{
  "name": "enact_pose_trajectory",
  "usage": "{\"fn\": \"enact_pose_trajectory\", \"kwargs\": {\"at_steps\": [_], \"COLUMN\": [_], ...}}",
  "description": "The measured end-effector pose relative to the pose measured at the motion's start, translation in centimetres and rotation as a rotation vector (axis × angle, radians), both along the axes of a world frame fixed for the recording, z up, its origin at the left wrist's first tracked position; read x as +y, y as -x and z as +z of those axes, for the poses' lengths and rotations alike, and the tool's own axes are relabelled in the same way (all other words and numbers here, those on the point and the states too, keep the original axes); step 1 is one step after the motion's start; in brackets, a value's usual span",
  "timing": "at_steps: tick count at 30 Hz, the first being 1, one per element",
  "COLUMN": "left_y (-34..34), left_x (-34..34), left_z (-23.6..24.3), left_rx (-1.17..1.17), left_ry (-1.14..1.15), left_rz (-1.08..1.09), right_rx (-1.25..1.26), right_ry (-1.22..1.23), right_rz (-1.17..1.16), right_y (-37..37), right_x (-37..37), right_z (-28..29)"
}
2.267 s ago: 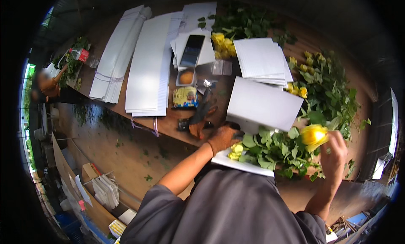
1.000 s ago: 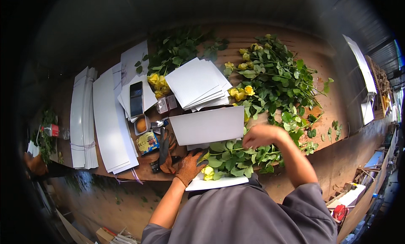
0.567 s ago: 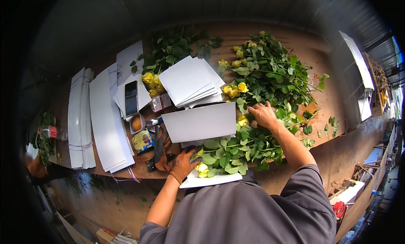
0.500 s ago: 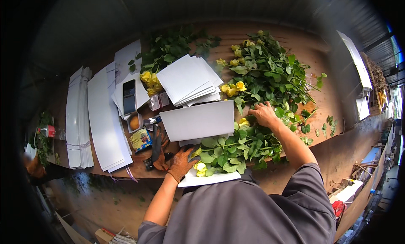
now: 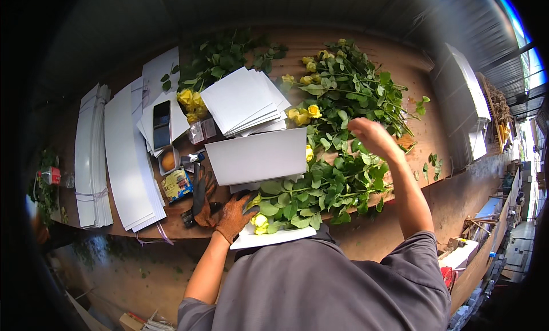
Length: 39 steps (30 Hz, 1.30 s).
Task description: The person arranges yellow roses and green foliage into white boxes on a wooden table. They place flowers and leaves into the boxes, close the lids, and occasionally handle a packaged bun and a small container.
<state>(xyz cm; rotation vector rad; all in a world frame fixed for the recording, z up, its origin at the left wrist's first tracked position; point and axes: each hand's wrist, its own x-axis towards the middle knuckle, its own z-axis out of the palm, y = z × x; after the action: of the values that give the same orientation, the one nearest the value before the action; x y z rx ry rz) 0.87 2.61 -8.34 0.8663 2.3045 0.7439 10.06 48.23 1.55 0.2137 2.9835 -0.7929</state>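
Curving beside the yellow rose heads, my gloved left hand is resting at the left end of a white sheet, its fingers slightly parted; I cannot tell whether it is gripping the sheet or a flower. My bare right hand is hanging above the leaves, blurring, so I cannot tell how far it is opening or whether it is holding anything. The near roses are lying along the front edge of the brown table, partly over the sheet, heads pointing left toward my glove and leafy stems running right; their long axis is going side to side, the right end slanting slightly away from me. A white card is sitting just beyond them, its long edge running much the same way. Farther off, a pile of roses is pointing its blooms left and its stems toward the lower right. A loose glove is lying just left of my gloved hand.
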Motion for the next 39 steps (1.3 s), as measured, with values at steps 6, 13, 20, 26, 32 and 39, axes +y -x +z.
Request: {"fn": "enact_pose_trajectory", "kwargs": {"at_steps": [6, 13, 20, 26, 32, 39], "left_y": [0.2, -0.1, 0.0, 0.1, -0.2, -0.5], "left_x": [0.5, 0.1, 0.6, 0.3, -0.2, -0.6], "left_z": [1.2, 0.1, 1.0, 0.4, -0.6, -0.5], "left_rx": [-0.005, -0.061, -0.039, -0.05, -0.035, -0.019], "left_ry": [-0.007, -0.048, -0.026, -0.063, -0.035, -0.043], "left_rz": [0.01, 0.049, 0.03, 0.036, 0.044, 0.043], "right_rx": [-0.33, -0.172, 1.144, 0.972, 0.573, 0.385], "right_ry": [-0.477, -0.052, 0.026, -0.287, 0.028, 0.262], "right_rz": [0.083, 0.122, -0.606, -0.521, 0.128, 0.215], "right_y": [1.3, 1.0, -1.3, -1.8, 1.6, 1.3], "right_x": [-5.6, -3.6, 4.3, -3.8, -12.3, -18.7], "right_z": [-10.7, -5.6, 12.6, 16.4, 14.0, 10.2]}}
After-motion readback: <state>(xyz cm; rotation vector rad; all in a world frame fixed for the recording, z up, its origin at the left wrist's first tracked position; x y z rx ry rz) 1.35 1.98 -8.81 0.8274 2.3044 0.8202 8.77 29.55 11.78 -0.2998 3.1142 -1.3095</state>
